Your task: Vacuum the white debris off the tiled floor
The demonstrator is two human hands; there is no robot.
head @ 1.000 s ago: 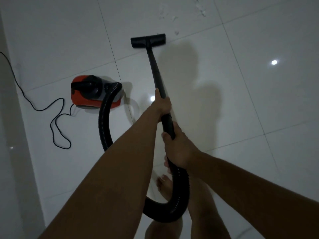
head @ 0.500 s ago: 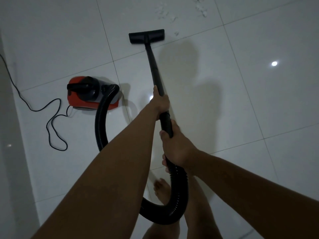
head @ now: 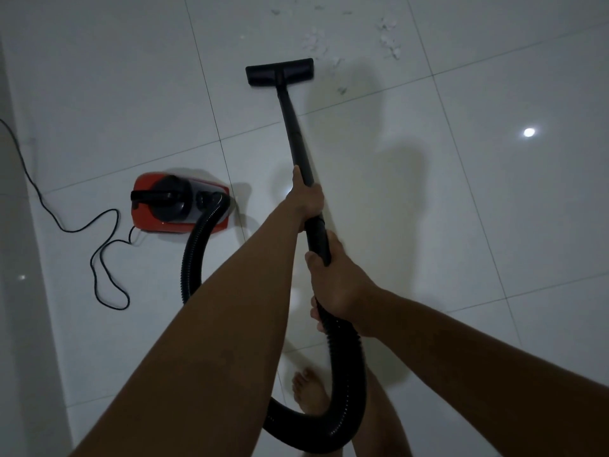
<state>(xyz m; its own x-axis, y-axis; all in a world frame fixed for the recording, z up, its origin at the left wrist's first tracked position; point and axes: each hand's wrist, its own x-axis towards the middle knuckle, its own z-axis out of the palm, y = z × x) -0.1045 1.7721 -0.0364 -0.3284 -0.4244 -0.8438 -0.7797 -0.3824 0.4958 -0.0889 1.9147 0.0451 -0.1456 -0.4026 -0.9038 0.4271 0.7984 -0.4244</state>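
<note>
Nozzle (head: pixel 279 72) has pushed forward; left hand (head: pixel 308 201) and right hand (head: pixel 336 285) wrapped round wand (head: pixel 293 127); mid-sweep; white debris (head: pixel 389 44) waits at one o'clock; steer there.

A bare foot (head: pixel 309 395) stands on the floor (head: pixel 494 291) near the bottom of the view, with a bare leg (head: pixel 385 423) just to its right. A soft dark shadow (head: pixel 400 179) spreads over the middle tiles. A round bright reflection (head: pixel 529 132) shines at the right, and a fainter glint (head: pixel 22 277) shows at the left. A thin black cord (head: pixel 71 231) lies in loose loops on the left and runs off that edge. A duller grey strip (head: pixel 16 324) borders the tiles there.
</note>
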